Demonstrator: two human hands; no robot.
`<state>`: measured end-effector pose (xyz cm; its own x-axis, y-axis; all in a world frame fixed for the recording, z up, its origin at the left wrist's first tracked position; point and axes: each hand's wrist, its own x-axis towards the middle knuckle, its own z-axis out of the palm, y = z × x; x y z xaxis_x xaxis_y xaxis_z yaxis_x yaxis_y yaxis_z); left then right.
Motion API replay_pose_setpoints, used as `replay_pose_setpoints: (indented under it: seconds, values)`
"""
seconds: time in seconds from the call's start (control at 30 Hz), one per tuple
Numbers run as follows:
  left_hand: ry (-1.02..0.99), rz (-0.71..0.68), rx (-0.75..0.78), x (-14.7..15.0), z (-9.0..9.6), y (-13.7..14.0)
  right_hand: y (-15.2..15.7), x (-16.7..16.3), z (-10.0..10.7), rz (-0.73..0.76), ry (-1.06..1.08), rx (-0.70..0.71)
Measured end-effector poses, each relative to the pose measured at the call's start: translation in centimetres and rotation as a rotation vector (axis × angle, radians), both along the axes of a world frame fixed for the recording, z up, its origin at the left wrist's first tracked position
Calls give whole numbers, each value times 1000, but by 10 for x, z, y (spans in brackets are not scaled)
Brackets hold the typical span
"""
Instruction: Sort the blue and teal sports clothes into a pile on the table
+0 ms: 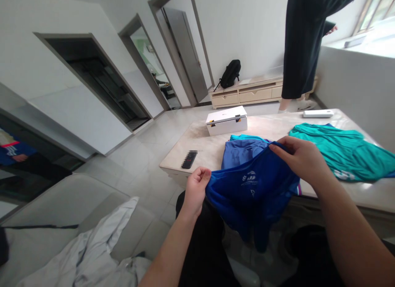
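A pair of blue shorts (253, 200) hangs in front of me above my lap, its waist edge stretched between both hands. White print shows near that edge. My left hand (196, 191) pinches the left corner, and my right hand (300, 158) pinches the right corner, higher up. Right behind the shorts, a folded periwinkle-blue garment (239, 151) lies on the table (200, 132), with a bright cyan fabric edge showing behind it. A teal green garment (352, 149) is spread on the table to the right of my right hand.
A black phone (189, 160) and a white box (227, 121) are on the table, with a white flat case (318, 113) at its far edge. To my left, a grey sofa (92, 192) holds crumpled pale cloth (92, 250). Beyond the table stands a person in dark clothes (300, 48).
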<state>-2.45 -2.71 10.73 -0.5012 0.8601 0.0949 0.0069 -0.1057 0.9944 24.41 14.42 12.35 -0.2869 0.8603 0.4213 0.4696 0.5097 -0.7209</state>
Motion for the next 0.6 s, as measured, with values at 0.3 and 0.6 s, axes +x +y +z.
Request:
replay_pose_setpoints:
  seconds: [0.3, 0.6]
  values:
    - [290, -72, -54, -19, -3, -17, 10, 13, -3, 15, 161, -93]
    - [821, -207, -187, -25, 12, -32, 4, 15, 4, 160, 110, -200]
